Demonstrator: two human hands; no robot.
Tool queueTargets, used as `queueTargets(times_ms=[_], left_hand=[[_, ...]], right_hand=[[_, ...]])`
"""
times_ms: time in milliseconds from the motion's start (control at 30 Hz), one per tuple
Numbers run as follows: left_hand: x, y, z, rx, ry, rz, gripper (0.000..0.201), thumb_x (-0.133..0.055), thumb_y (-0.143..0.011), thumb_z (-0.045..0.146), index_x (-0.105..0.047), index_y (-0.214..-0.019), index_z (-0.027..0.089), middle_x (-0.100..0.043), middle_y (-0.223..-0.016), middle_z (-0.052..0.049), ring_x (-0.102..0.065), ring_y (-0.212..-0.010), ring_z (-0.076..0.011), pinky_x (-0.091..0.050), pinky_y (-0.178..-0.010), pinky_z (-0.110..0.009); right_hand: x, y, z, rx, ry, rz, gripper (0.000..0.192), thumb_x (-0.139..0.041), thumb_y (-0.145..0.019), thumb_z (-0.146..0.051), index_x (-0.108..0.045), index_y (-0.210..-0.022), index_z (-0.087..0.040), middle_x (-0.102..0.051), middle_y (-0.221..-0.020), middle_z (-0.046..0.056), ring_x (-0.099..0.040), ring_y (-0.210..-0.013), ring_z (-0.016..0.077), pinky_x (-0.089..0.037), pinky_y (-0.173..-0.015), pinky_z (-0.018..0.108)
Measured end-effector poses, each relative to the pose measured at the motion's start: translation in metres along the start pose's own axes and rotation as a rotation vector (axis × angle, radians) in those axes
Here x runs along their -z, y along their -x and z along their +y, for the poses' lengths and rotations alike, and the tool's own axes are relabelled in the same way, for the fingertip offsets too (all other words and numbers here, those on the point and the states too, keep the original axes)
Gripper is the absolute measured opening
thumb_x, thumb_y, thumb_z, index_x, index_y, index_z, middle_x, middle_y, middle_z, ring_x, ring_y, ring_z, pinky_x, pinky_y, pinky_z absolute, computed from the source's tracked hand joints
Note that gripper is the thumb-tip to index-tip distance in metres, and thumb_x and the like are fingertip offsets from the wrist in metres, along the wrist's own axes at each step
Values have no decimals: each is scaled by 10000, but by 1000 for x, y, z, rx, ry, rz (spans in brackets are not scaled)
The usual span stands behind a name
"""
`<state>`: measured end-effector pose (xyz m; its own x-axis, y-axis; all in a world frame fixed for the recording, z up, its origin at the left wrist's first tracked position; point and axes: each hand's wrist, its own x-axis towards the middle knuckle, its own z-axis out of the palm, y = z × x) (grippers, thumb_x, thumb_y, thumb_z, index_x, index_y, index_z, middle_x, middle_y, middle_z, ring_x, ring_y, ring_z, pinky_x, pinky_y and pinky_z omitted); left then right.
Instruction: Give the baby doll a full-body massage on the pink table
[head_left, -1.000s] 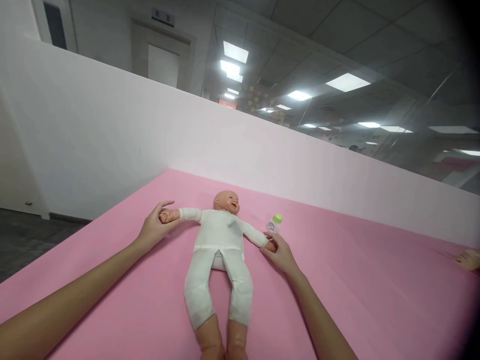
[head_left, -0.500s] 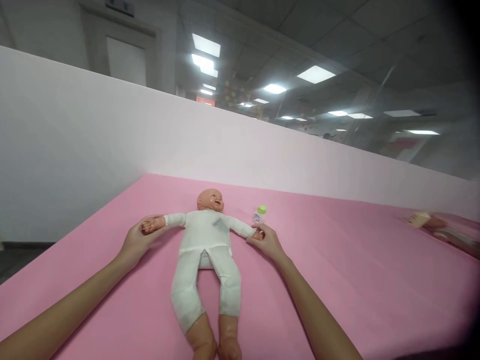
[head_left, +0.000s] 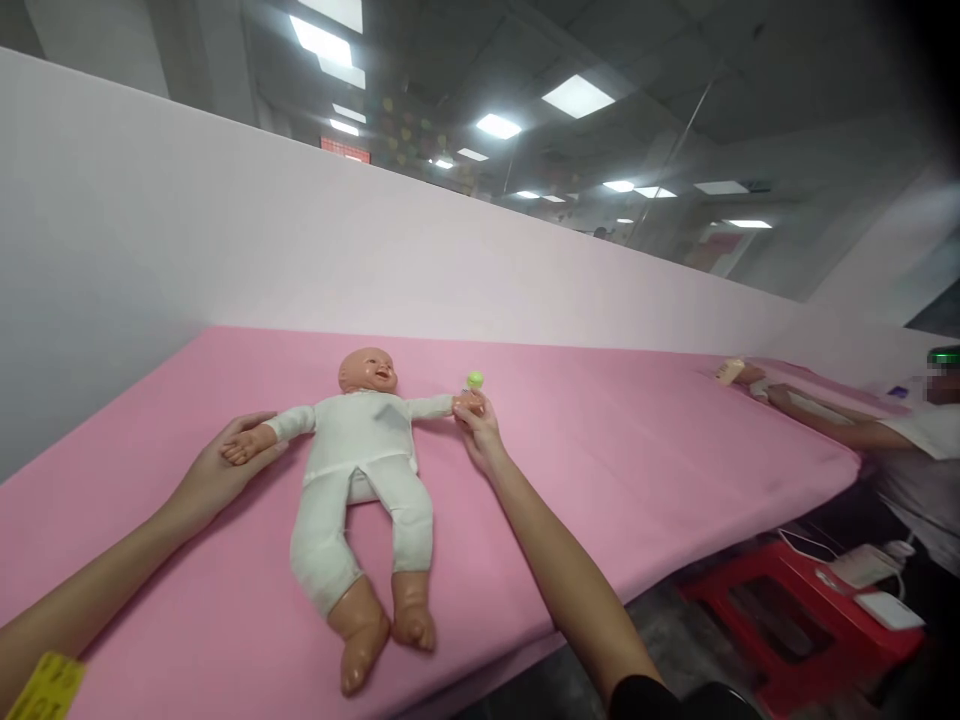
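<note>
**Doll laid flat, both wrists held**

Baby doll (head_left: 360, 470) lies face-up on the pink desk (head_left: 637, 470), dressed in a white one-piece, arms spread wide, bare feet toward the camera. Left hand (head_left: 217, 470) cupped under and around the doll's outer hand, fingers loosely closed on it. Right hand (head_left: 476, 430) pinches the doll's other hand at the far end of the sleeve. Hands well apart, one at each end of the doll's arms.

Progress, judged: doll looks positioned and spread out; the suit is fully on, nothing undone. Anything past holding the arms is not yet started.

Containers: one small bottle with green cap (head_left: 474, 381) stands upright just beyond the right hand, near the doll's hand; touching or not, cannot tell. Cap on; contents too small to see.

Far right: another person's arm (head_left: 825, 420) stretched over the desk toward a second doll's foot (head_left: 731, 372). Red stool (head_left: 772, 610) on the floor below.
</note>
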<state>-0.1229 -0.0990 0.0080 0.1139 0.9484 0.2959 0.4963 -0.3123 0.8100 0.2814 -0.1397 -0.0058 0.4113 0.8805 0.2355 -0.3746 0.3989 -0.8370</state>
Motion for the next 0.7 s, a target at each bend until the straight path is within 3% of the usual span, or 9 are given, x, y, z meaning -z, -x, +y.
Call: queueTargets(times_ms=[167,267,400,533,700], left_hand=[[0,-4,3,10,-87,-33,743,-707,-761,682,-550,-1368,283,-651,-1378,-58,-651,-1187,-301,-540,-988,-406],[-2,2,19,20,-152,-75,736,-693,-770,685,-557,-1365,275,-657,-1369,-54,-645,-1189,-309,-530,-1001,-428],[-7,7,38,41,-245,-89,710,-676,-795,697,-567,-1370,296,-666,-1344,-15,-640,-1178,-289,-508,-1040,-438],[-12,-2,38,96,-272,-59,710,-689,-769,734,-591,-1332,311,-699,-1244,28,-666,-1072,-252,-528,-1009,-442],[-21,-10,33,142,-259,1,809,-727,-701,752,-588,-1329,262,-721,-1156,-8,-665,-1017,-258,-539,-946,-432]], right_hand=[[-22,5,20,-112,-100,-56,408,-912,-611,-319,-697,-931,-186,-684,-811,3,-607,-729,138,-514,-705,279],[-21,5,22,-138,-64,-26,393,-882,-658,-449,-682,-854,-173,-651,-706,-9,-558,-630,116,-451,-596,254],[-19,1,24,-163,4,-54,511,-832,-707,-528,-671,-1028,-166,-701,-779,18,-620,-646,132,-449,-560,248],[-20,4,24,-133,100,-141,681,-832,-719,-489,-606,-1290,-193,-716,-853,9,-656,-698,149,-514,-617,269],[-16,14,18,0,229,-264,648,-860,-687,-421,-644,-1272,-247,-691,-1191,39,-670,-1042,193,-565,-914,330]])
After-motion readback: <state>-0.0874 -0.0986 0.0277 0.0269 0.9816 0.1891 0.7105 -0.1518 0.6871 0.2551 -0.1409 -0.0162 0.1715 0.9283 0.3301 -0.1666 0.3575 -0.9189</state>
